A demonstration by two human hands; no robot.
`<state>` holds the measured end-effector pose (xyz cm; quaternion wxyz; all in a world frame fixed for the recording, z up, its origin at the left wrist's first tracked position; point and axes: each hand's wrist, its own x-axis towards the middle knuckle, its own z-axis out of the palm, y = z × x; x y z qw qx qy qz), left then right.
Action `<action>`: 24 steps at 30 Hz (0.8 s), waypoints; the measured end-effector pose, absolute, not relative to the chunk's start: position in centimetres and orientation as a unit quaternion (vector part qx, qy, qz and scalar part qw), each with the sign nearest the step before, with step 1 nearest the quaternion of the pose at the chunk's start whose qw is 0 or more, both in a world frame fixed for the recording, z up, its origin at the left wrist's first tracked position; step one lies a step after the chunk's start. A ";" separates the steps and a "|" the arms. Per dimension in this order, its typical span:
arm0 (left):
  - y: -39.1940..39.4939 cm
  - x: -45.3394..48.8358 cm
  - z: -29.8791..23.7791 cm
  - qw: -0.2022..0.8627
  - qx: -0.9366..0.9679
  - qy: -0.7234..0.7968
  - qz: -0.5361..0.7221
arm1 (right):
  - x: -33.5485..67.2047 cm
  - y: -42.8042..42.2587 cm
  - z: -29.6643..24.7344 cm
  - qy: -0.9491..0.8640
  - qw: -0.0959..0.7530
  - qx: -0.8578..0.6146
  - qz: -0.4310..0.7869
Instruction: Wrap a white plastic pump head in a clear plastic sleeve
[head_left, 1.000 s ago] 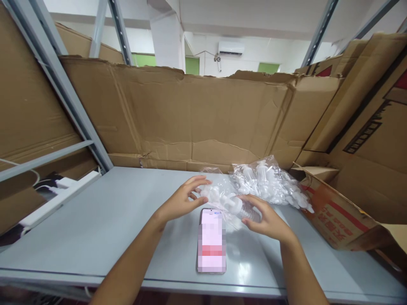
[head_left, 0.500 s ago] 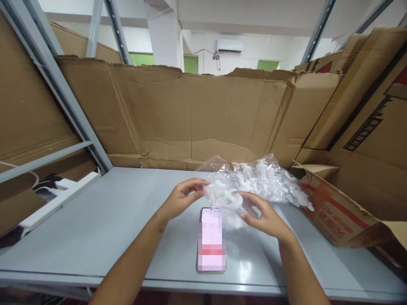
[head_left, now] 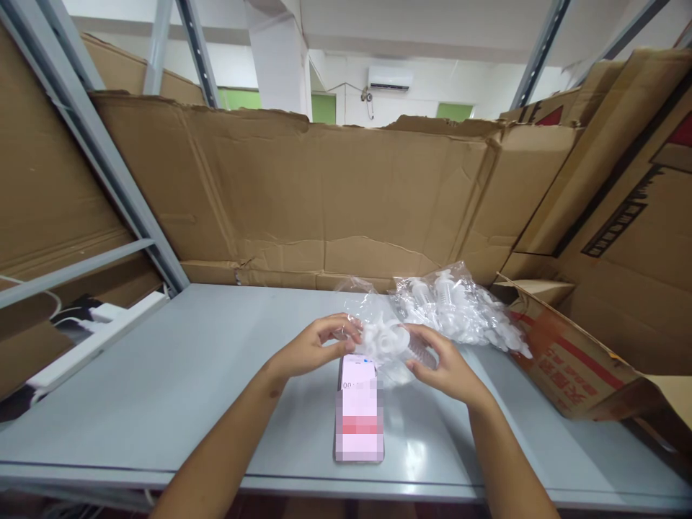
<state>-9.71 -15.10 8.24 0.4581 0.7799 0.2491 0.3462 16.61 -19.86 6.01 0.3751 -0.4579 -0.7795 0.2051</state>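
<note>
A clear plastic bag of white plastic parts (head_left: 385,337) rests on the grey table (head_left: 189,382), just past a phone (head_left: 359,407) that lies screen up. My left hand (head_left: 316,347) pinches the bag's left end with closed fingers. My right hand (head_left: 440,364) wraps around its right side, near a clear ribbed piece. A second, fuller bag of white pump parts (head_left: 457,306) lies behind, touching the first bag.
Flattened cardboard (head_left: 324,194) walls in the back and sides of the table. A printed carton (head_left: 573,360) lies open at the right. Metal shelf posts (head_left: 108,158) rise at the left, with a white power strip (head_left: 97,339) and cables beside them.
My left hand has gone from open fingers over the bag to a pinch on its left end. The bag was lifted slightly and gathered closer to the phone.
</note>
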 end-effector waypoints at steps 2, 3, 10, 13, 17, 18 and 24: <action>-15.2 -9.6 8.2 0.466 0.761 0.257 0.371 | 16.6 -19.8 6.0 -0.782 0.374 -0.460 0.195; -15.2 -9.6 8.1 0.470 0.745 0.268 0.391 | 16.7 -19.8 6.0 -0.782 0.375 -0.462 0.188; -14.8 -9.4 7.8 0.459 0.755 0.284 0.373 | 16.6 -19.9 6.1 -0.783 0.380 -0.459 0.176; -14.7 -9.4 7.8 0.514 0.717 0.256 0.395 | 16.5 -20.0 6.1 -0.783 0.383 -0.456 0.178; -14.8 -8.8 7.5 0.560 0.648 0.231 0.462 | 16.2 -19.9 5.8 -0.773 0.393 -0.455 0.200; -14.9 -8.5 7.3 0.560 0.635 0.233 0.478 | 16.1 -19.8 5.6 -0.767 0.402 -0.457 0.206; -15.4 -6.3 6.2 0.537 0.566 0.256 0.570 | 15.2 -19.3 4.8 -0.722 0.469 -0.442 0.253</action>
